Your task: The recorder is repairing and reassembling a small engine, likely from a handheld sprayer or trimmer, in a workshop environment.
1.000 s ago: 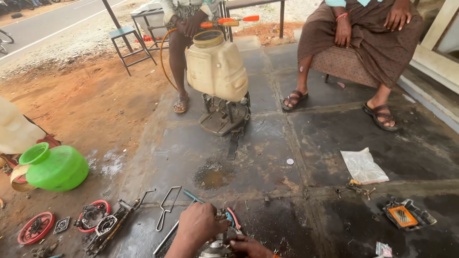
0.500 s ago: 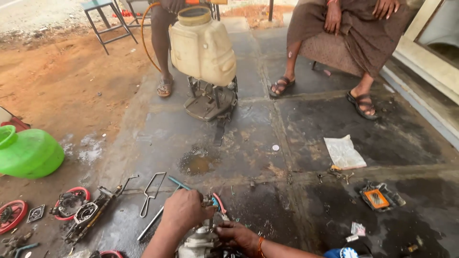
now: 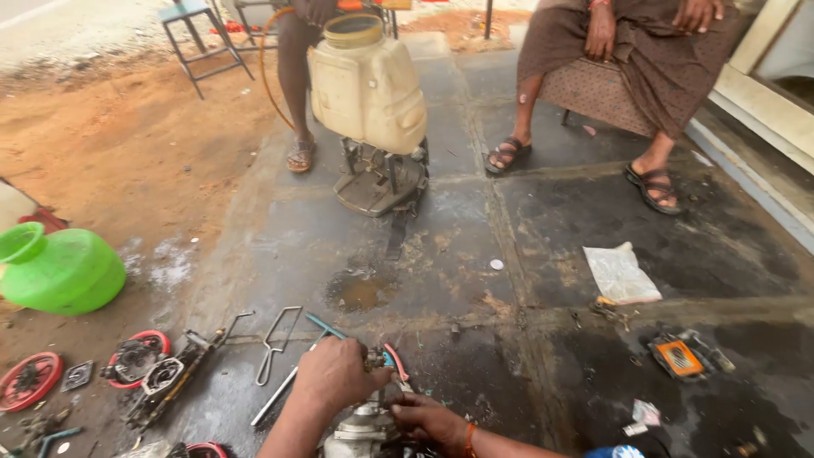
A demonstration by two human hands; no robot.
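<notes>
My left hand [image 3: 339, 373] is closed over the top of a small grey metal engine part [image 3: 363, 431] at the bottom edge of the view. Pliers with red handles [image 3: 392, 362] stick out from under its fingers. My right hand [image 3: 428, 417] grips the same engine part from the right side, low down, with an orange band on the wrist. Most of the engine part is hidden by both hands and the frame edge.
Loose tools [image 3: 275, 343] and red-rimmed engine pieces [image 3: 136, 358] lie left on the dark stone floor. A green pot [image 3: 59, 270] stands far left. A cream sprayer tank [image 3: 366, 89] stands ahead between two seated people. White paper [image 3: 621, 273] and an orange part [image 3: 680, 357] lie right.
The view has tilted down and moved closer to the floor. My right hand has come further into view on the engine part. My left hand stays on top of it.
</notes>
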